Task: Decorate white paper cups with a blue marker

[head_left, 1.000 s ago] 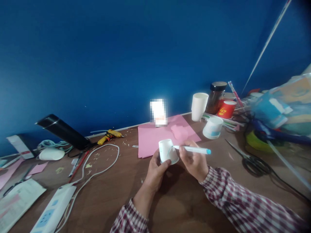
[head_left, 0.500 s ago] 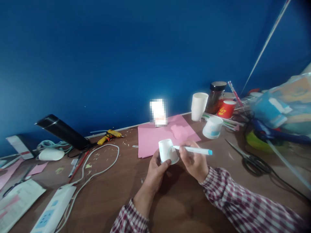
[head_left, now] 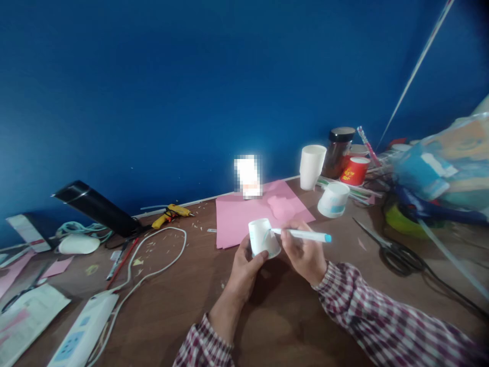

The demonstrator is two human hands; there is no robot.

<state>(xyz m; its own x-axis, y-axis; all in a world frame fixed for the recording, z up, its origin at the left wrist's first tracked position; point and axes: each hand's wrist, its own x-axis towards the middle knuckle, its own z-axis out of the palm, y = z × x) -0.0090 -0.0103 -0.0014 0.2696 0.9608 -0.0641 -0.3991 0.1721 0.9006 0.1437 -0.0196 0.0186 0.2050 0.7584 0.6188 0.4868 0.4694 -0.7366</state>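
Drawing step, apparently: your left grip closed round white paper cup, right grip pinching blue-ended marker, tip at cup wall. Further strokes likely need cup steady.

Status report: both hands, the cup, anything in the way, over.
Left hand gripping white cup. Right hand holding marker, tip at cup's side. Pink paper beyond cup; scissors off to the right.

Yellow characters on red cup, unreadable
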